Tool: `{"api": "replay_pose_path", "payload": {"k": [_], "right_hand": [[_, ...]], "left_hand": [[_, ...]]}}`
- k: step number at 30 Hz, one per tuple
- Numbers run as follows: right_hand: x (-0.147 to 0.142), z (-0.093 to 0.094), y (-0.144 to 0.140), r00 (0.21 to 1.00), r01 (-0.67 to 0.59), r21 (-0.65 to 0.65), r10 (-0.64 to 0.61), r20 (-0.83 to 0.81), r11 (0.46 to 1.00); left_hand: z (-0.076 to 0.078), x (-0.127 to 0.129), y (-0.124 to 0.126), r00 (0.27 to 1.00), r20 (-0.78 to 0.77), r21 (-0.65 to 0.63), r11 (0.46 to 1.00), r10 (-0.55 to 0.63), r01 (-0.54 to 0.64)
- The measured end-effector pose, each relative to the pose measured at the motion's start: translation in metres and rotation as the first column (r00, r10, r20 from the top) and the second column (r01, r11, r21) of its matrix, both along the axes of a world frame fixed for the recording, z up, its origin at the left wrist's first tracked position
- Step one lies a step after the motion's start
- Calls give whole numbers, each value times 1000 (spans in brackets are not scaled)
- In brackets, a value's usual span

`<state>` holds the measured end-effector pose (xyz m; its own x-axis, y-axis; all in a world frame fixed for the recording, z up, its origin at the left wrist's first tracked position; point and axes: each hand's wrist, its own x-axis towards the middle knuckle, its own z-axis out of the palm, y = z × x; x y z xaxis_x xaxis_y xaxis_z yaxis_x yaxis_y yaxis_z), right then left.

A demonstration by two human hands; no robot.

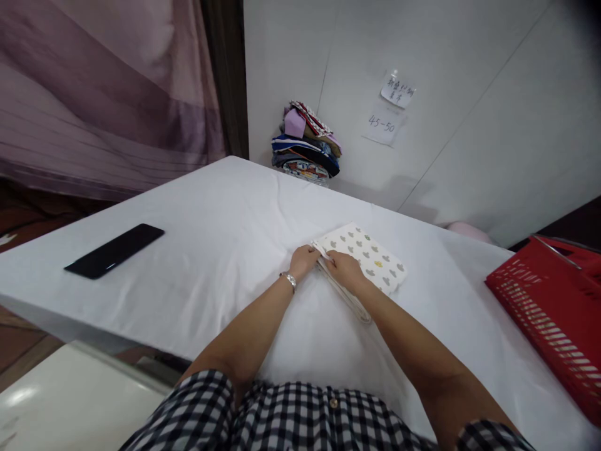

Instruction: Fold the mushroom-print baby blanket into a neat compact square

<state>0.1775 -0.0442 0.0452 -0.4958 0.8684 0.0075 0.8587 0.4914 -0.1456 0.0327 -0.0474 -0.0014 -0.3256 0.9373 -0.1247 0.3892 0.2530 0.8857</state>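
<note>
Left hand (303,260) and right hand (345,269) both pinching near corner of folded white heart-print cloth (370,255), flat on white-covered counter (220,238). Black phone (114,250) well left.

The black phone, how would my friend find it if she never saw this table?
Start at the white table. Go to its left side, far from both hands. The black phone lies flat there, alone: the only dark, shiny slab, unlike the patterned folded cloth or the red basket.
</note>
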Motion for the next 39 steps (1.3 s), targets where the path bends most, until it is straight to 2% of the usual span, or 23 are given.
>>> {"api": "replay_pose_path", "payload": {"k": [3, 9, 18, 23, 28, 31, 34, 36, 39], "right_hand": [[-2, -1, -3, 998, -13, -7, 14, 54, 1000], [1, 2, -8, 999, -29, -3, 29, 19, 1000], [6, 0, -20, 991, -88, 17, 86, 100, 996], [13, -2, -10, 992, -117, -6, 117, -48, 993], [17, -10, -2, 976, -86, -6, 83, -201, 996], [16, -13, -1, 967, -98, -13, 92, -238, 995], [17, -14, -2, 949, -79, -30, 66, -308, 996], [18, -15, -2, 937, -62, -35, 46, -345, 997], [20, -18, -2, 911, -63, -39, 41, -411, 997]], "left_hand": [[0, 0, 0, 1000, 0, 2, 1000, 10, -10], [-3, -1, 2, 1000, 22, 11, 1000, 21, -21], [-5, -1, 1, 988, 156, 26, 1000, 6, -10], [-1, -2, -6, 968, 248, 97, 995, -47, 24], [-3, -2, -15, 952, 270, 176, 979, -145, 99], [-6, -1, -17, 947, 239, 218, 962, -217, 165], [-8, 0, -18, 955, 135, 244, 943, -263, 226], [-8, 1, -17, 973, 59, 239, 949, -225, 205], [-6, 3, -17, 993, -28, 210, 971, -111, 114]]}}
